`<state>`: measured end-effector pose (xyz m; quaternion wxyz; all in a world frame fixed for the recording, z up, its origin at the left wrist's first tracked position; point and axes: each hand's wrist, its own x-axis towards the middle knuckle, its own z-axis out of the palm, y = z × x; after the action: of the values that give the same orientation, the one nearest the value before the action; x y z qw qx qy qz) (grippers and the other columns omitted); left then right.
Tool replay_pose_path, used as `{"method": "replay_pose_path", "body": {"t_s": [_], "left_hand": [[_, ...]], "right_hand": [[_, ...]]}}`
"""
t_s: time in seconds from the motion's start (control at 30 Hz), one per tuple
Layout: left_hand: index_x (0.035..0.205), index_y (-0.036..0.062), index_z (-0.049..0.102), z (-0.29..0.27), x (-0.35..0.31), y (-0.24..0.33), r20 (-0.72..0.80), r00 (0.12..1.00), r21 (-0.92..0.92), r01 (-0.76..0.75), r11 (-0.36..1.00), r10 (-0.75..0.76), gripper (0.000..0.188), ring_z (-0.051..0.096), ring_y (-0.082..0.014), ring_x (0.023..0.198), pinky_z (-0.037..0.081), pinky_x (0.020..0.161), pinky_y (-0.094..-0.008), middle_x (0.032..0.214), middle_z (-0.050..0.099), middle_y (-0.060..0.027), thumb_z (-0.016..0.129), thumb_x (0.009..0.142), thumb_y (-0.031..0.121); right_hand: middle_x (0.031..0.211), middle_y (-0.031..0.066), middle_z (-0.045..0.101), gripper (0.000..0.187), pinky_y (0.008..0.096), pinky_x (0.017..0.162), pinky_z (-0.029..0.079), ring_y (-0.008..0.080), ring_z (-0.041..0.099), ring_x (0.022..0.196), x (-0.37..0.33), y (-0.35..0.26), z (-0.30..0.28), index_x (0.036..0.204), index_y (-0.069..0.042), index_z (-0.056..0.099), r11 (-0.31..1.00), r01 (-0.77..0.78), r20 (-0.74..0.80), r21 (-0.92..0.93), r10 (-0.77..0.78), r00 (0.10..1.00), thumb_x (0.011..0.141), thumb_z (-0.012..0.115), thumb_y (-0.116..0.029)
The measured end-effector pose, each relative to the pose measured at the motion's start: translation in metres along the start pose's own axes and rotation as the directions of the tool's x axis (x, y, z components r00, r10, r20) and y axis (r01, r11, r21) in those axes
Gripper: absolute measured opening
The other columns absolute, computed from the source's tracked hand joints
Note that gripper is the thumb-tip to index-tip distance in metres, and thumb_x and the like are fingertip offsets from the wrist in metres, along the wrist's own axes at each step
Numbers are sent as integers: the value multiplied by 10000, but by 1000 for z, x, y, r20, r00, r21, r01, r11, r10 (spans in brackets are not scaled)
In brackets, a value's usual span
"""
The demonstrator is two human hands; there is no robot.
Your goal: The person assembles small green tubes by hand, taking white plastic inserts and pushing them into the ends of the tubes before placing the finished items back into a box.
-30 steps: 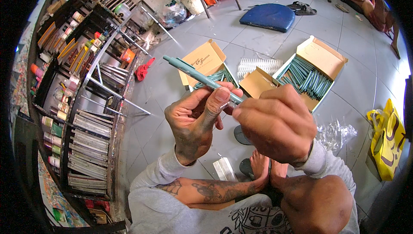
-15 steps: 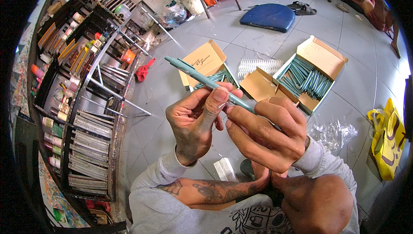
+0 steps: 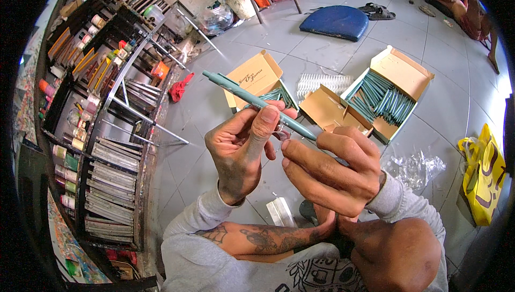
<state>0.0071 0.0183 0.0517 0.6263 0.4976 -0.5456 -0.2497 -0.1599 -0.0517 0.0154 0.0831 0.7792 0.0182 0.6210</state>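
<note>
My left hand [image 3: 241,144] grips a teal pen [image 3: 236,89] between thumb and fingers, its clicker end up to the left and its tip down to the right. My right hand [image 3: 338,166] is closed near the tip, thumb and fingers curled. A small piece of clear film [image 3: 281,133] shows just under the pen barrel, pinched at the right fingertips. Beyond my hands an open cardboard box [image 3: 254,73] holds teal pens, partly hidden by my left hand. To its right, another open box [image 3: 401,66] is full of teal pens.
A clear ridged plastic tray [image 3: 323,85] lies between the boxes. Crumpled clear plastic [image 3: 416,167] and a yellow bag [image 3: 483,176] are on the right. A metal frame [image 3: 147,115] and loaded shelves [image 3: 115,184] stand left. A blue cushion [image 3: 335,22] lies ahead; a person sits far right.
The right fingers have drawn slightly down and away from the pen's tip, so more of the tip and the clear film shows. The left hand keeps its grip, shifting slightly.
</note>
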Motion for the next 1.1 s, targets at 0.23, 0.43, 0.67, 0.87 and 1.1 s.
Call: {"method": "replay_pose_path", "body": {"t_s": [0.23,0.43,0.67,0.87,1.1], "left_hand": [[1112,-30,693,4,-2,6,-66,998,34,-21,999,23,294,651,-87,697,428,474,-178,970,740,-134,675,963,223],[1108,-22,706,-2,-1,4,-124,985,109,-105,988,118,268,663,-92,700,431,483,-180,959,744,-134,689,948,192],[1054,-35,727,-4,2,5,-137,965,231,-189,954,225,212,684,-110,725,483,526,-196,935,750,-134,716,912,121],[992,-48,743,-4,-1,4,-74,942,395,-274,877,327,168,696,-116,745,524,571,-224,901,755,-138,742,877,76],[990,-45,744,-2,-1,6,-22,935,413,-314,855,354,166,692,-110,729,518,564,-222,896,757,-140,747,870,69]], "right_hand": [[1016,91,711,332,294,588,480,196,619,767,-5,4,-2,913,-47,689,952,-151,19,264,152,988,587,679,-106],[942,59,717,239,308,577,493,203,624,716,-11,1,-6,878,-75,682,802,-341,64,490,357,932,669,780,-14],[977,106,637,363,381,743,498,297,589,876,-7,8,-17,949,-52,643,737,-543,423,403,376,824,593,713,-65],[839,84,622,289,334,647,458,220,584,760,4,8,-12,925,-39,651,486,-768,372,417,680,632,706,779,-177],[740,0,635,160,231,572,422,54,544,647,7,-7,3,927,-7,669,35,-810,477,585,793,379,891,719,-154]]}}
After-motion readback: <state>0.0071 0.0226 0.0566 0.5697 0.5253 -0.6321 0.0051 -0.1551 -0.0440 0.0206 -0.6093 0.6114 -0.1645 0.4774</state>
